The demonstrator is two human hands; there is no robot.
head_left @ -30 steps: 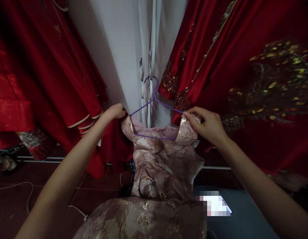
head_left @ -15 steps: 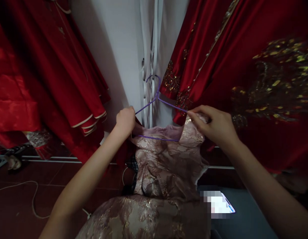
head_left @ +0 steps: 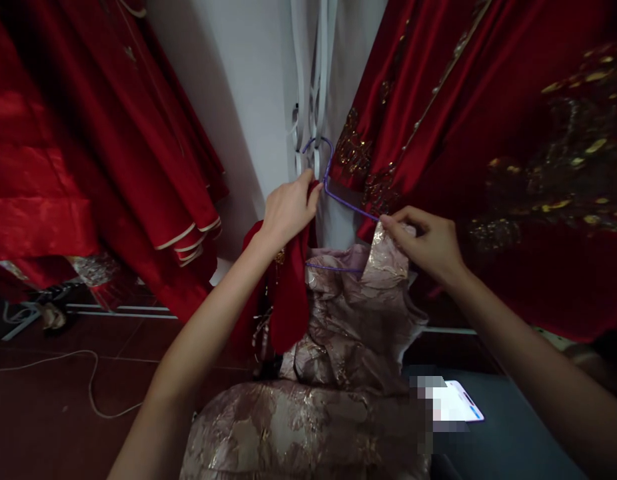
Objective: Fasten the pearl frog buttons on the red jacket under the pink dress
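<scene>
A pink and gold brocade dress hangs in front of me from a purple wire hanger. My left hand is closed near the hanger's neck, gripping the wire together with a piece of red cloth that droops below it. My right hand pinches the dress's right shoulder where it meets the hanger's right arm. The left shoulder of the dress has slid off the wire and sags. The hanger's hook points up against white straps on the wall.
Red satin gowns hang at the left and, with gold embroidery, at the right. A white wall lies between them. A lit phone rests on a dark surface at lower right. A white cable trails over the dark red floor.
My left hand slid up the hanger's left arm to its neck, taking red cloth along. The dress's left shoulder dropped off the wire. The hanger rose slightly.
</scene>
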